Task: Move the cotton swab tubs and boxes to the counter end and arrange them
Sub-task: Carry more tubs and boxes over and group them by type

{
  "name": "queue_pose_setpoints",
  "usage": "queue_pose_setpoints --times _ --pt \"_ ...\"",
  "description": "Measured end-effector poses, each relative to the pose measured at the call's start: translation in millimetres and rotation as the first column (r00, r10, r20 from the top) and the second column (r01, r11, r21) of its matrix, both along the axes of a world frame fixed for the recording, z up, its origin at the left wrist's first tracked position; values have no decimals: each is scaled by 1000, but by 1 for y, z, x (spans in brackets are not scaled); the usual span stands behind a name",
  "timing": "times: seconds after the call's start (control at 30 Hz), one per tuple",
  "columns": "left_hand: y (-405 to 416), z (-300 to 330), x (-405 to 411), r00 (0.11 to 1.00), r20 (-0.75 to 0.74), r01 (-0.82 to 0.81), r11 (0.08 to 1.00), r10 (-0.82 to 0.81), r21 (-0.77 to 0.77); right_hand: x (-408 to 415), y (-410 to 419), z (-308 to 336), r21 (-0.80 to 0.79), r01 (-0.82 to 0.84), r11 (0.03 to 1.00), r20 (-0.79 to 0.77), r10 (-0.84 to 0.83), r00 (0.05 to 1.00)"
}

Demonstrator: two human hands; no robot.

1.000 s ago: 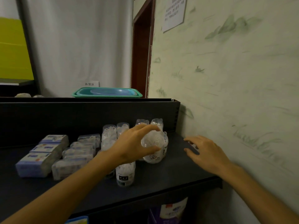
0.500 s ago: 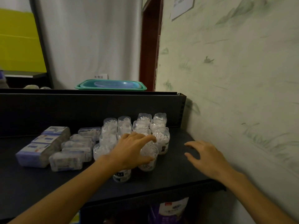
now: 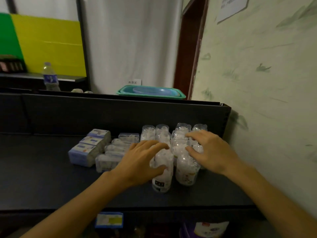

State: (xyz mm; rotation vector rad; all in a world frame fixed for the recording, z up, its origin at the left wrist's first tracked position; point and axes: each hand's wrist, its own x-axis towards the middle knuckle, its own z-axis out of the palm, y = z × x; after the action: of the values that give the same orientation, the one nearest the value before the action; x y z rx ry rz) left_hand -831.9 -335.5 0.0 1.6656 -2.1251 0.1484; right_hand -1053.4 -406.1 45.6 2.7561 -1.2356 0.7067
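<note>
Both hands are on the clear tubs [image 3: 173, 152] at the right end of the counter [image 3: 42, 169], near the wall.

The left hand [image 3: 142, 162] wraps round the front tub [image 3: 162, 170]; the right hand [image 3: 210, 152] lies flat on the tubs behind, fingers spread; the boxes [image 3: 89, 146] sit just left, near the back edge; most look moved, tidying is left; half a second ago the right hand hung apart, by the right edge.

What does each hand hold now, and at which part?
The left hand grips the front clear tub around its upper side. The right hand rests its fingers on the tub cluster, gripping nothing.
</note>
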Motion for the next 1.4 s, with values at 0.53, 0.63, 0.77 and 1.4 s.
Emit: queue_pose_setpoints --times 0.53,0.63,0.77,1.4 --pt "152 14 211 945 -15 -328 940 328 -89 234 99 9 -17 -249 968 -183 242 953" --pt "183 13 249 927 -37 -374 919 373 -123 274 126 9 -41 -238 970 -174 228 958" --pt "227 14 300 900 -96 -436 890 426 -132 336 166 2 -81 -206 975 -183 189 965" --pt "370 -24 506 688 -192 -722 687 700 -83 606 295 -24 -75 -316 946 -153 303 941"
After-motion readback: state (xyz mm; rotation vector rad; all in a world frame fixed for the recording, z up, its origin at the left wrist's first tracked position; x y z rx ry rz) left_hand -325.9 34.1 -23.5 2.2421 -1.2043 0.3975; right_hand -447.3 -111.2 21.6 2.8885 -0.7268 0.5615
